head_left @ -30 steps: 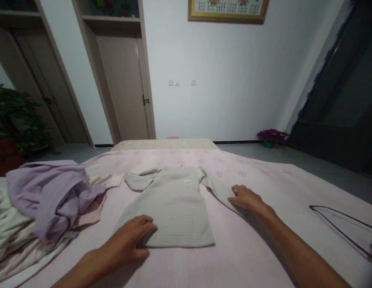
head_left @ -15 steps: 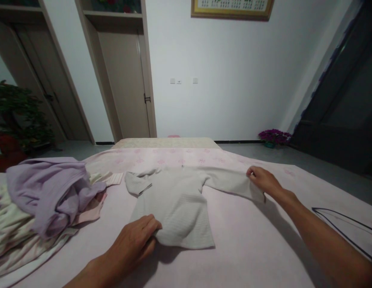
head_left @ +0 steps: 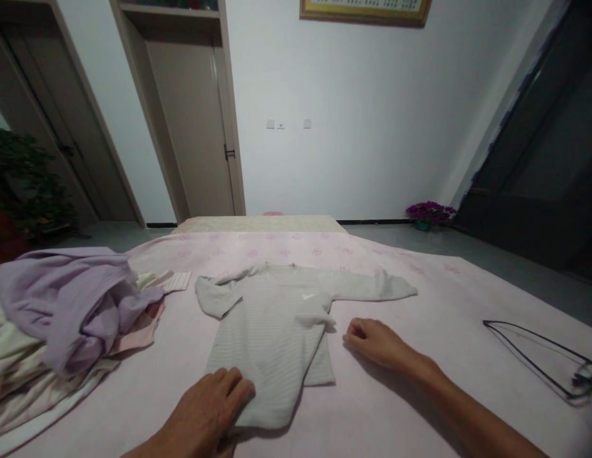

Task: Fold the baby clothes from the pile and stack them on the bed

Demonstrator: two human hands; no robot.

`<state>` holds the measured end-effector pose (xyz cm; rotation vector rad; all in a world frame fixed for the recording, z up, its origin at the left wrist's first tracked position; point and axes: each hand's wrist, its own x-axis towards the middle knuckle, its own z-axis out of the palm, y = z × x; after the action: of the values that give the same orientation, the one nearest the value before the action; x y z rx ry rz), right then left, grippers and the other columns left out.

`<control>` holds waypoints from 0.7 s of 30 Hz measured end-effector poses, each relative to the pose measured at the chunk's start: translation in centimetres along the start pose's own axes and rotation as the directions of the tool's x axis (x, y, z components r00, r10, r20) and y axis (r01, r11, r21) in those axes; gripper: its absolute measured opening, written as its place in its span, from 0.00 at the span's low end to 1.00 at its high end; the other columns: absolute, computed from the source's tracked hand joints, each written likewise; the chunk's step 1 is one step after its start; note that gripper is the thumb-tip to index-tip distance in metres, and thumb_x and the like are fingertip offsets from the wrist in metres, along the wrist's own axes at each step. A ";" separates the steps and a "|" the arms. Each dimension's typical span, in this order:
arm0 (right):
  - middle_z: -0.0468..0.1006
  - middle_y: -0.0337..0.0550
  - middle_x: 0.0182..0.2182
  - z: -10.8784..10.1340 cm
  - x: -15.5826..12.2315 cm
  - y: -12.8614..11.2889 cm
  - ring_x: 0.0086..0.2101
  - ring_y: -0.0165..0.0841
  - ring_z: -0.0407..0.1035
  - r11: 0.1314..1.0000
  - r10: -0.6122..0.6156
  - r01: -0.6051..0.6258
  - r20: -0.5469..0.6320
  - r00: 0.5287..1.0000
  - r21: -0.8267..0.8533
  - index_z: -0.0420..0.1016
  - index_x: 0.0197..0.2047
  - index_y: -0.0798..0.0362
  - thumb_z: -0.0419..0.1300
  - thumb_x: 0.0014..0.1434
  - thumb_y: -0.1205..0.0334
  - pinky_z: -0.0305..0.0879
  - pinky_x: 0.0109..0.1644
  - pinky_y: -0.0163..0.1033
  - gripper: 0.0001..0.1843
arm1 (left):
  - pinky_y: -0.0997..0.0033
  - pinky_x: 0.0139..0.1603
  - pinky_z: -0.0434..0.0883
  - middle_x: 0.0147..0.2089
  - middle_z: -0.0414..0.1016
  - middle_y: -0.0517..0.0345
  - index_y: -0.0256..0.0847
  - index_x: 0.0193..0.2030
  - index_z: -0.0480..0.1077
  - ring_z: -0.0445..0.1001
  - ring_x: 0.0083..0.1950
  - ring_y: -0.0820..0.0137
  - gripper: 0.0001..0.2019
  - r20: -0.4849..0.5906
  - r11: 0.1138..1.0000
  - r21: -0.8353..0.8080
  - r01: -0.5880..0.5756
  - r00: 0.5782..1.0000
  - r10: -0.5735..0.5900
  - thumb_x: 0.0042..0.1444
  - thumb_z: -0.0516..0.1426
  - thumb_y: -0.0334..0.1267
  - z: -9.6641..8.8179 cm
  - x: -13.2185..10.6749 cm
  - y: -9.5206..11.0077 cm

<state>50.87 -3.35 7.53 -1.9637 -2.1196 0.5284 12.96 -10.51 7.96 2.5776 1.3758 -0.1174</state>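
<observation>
A pale grey, finely ribbed long-sleeved shirt (head_left: 272,331) lies spread on the pink bedcover. Its right-hand sleeve (head_left: 367,285) stretches out sideways, while the left-hand sleeve (head_left: 218,296) is bent down. My left hand (head_left: 212,401) grips the shirt at its lower left hem, partly hiding that corner. The front layer is drawn askew, so a piece of the back layer shows at the lower right. My right hand (head_left: 379,340), fingers curled together and holding nothing visible, hovers just right of the shirt's side, apart from the cloth.
A heap of clothes with a lilac garment (head_left: 81,299) on top lies to the left. A black wire hanger (head_left: 529,337) rests on the bedcover (head_left: 396,407) at the right. Beyond the far edge are a wall and a pot of purple flowers (head_left: 429,213).
My right hand has let go of the sleeve and come inward and nearer. The sleeve now lies on the cover. The shirt's lower front has shifted toward me, with my left hand at its hem.
</observation>
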 end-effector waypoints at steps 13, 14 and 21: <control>0.68 0.32 0.21 -2.1 -2.6 -2.3 0.22 0.26 0.60 0.892 -0.094 -0.063 0.320 0.943 0.447 0.66 0.29 0.51 0.59 0.47 0.64 0.52 0.25 0.31 0.04 | 0.66 0.47 0.67 0.48 0.76 0.58 0.47 0.47 0.70 0.73 0.49 0.64 0.24 0.023 0.992 -0.115 -0.055 0.998 0.058 0.43 0.51 0.22 -1.1 -0.8 -1.5; 0.68 0.32 0.20 -3.0 -2.8 -1.1 0.21 0.26 0.61 0.883 -0.140 -0.094 0.450 0.882 0.461 0.68 0.31 0.51 0.59 0.49 0.62 0.53 0.25 0.31 0.05 | 0.68 0.46 0.67 0.47 0.76 0.59 0.48 0.46 0.71 0.74 0.48 0.65 0.23 0.041 0.985 -0.145 -0.092 0.994 0.099 0.44 0.52 0.23 -1.6 -1.1 -1.7; 0.75 0.44 0.24 -6.2 2.6 8.7 0.24 0.30 0.66 0.930 0.243 -0.239 0.020 0.970 0.279 0.74 0.32 0.56 0.53 0.59 0.57 0.58 0.27 0.33 0.13 | 0.71 0.44 0.68 0.44 0.80 0.61 0.50 0.45 0.76 0.77 0.44 0.66 0.12 -0.035 0.948 -0.318 0.009 0.999 -0.022 0.61 0.55 0.47 -5.8 3.8 -5.2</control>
<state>60.98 0.42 9.60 -2.0614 -1.6914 0.8055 10.54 -3.31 12.15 2.3123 1.3064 0.1421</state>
